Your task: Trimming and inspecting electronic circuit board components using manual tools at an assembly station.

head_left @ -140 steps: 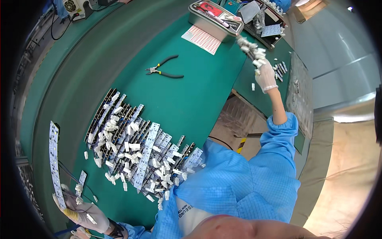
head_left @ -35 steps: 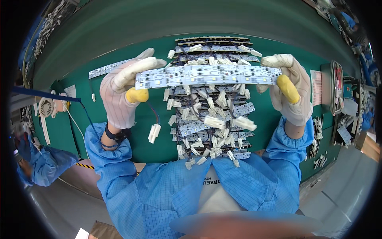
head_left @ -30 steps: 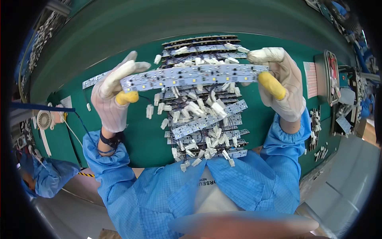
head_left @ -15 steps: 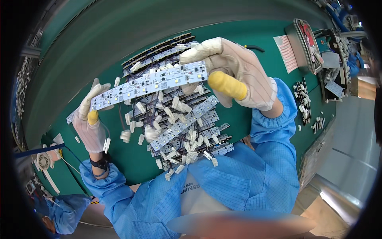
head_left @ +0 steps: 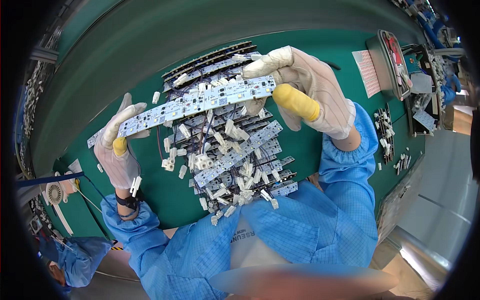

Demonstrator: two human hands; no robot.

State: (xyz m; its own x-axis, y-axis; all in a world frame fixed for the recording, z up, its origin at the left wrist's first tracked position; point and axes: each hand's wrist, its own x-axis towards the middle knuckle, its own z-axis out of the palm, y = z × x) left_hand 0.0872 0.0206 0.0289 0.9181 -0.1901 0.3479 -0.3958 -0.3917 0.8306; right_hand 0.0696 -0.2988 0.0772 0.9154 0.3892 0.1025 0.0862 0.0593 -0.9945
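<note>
A long white LED circuit board strip (head_left: 187, 106) is held up above the bench, its left end lower than its right. My left hand (head_left: 117, 145), in a white glove with a yellow thumb cover, is closed on the left end. My right hand (head_left: 316, 95), gloved the same way, pinches the right end between its yellow-covered thumb and its fingers. Wires with white plug connectors (head_left: 200, 162) hang below the strip. Underneath lies a pile of similar boards, one board (head_left: 237, 152) lying slantwise on top. Part of the pile is hidden behind the strip.
On the green bench (head_left: 305, 155), a metal tin (head_left: 387, 65) stands at the far right beside a sheet of red-marked labels (head_left: 366, 72). More boards with connectors (head_left: 384, 131) lie at right. A small white fan (head_left: 56, 194) is at left; another person's blue sleeve (head_left: 82, 260) shows lower left.
The strip and both hands have shifted slightly right in the picture, along with the scene behind. The dangling connectors, blurred before, look sharper and hang farther right. Both hands keep their hold.
</note>
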